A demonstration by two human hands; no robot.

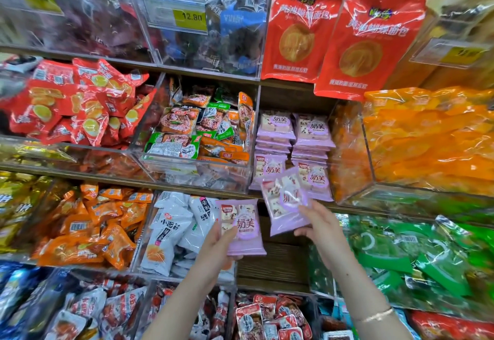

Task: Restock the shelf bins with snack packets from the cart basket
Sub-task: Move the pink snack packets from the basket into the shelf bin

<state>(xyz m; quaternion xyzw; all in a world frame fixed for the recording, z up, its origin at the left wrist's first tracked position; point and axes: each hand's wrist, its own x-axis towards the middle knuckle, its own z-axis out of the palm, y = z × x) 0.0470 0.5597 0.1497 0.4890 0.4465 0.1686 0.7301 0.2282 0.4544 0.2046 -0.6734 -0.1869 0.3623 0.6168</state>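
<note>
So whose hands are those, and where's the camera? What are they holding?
There is no machine here, just a person's two bare hands. The camera sits on their head, so you see what they see: shop shelves. The left hand holds a flat pale purple plastic snack packet. The right hand holds a second purple packet, tilted, in front of stacks of the same purple packets. Around them, clear plastic bins hold red, orange, white and green packets.

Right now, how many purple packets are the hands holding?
2. The upright packet in the left hand; the tilted packet in the right hand. Others may hide behind.
</note>
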